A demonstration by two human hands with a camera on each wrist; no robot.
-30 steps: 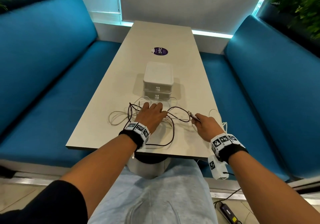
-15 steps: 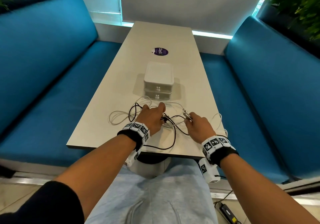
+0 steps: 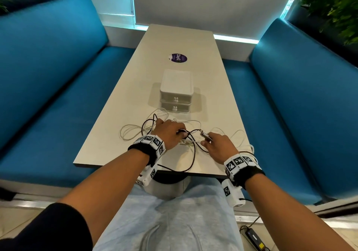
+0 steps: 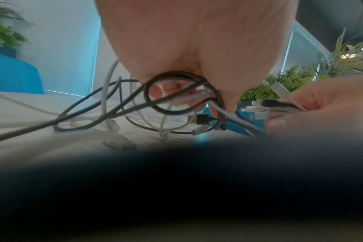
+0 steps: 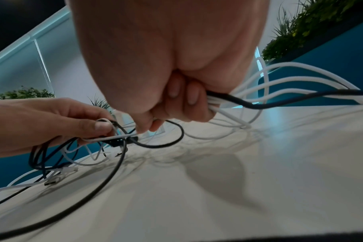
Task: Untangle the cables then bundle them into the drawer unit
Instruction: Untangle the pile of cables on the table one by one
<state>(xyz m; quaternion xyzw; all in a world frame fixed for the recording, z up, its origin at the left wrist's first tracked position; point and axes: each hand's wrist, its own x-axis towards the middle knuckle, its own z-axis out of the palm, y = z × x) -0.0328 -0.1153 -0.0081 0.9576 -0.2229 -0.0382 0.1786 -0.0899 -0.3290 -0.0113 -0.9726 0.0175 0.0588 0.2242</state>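
A tangle of black and white cables (image 3: 190, 140) lies on the near end of the table (image 3: 180, 43). My left hand (image 3: 170, 134) pinches a knot of black and white loops (image 4: 184, 93) between thumb and fingers, also seen in the right wrist view (image 5: 106, 131). My right hand (image 3: 215, 146) grips a bunch of cable ends (image 3: 205, 135), with a black cable (image 5: 259, 101) and white cables (image 5: 290, 78) running out of its fist. The white two-drawer unit (image 3: 176, 91) stands just beyond the cables, both drawers closed.
Blue benches (image 3: 48, 80) flank the table on both sides. A round purple sticker (image 3: 179, 57) lies past the drawer unit. One black loop (image 3: 174, 169) hangs over the table's near edge. A power strip (image 3: 253, 239) lies on the floor at right.
My right hand has moved left toward the left hand, carrying the cable ends. The left hand has lifted from pressing on the tangle and now pinches a knot of loops.
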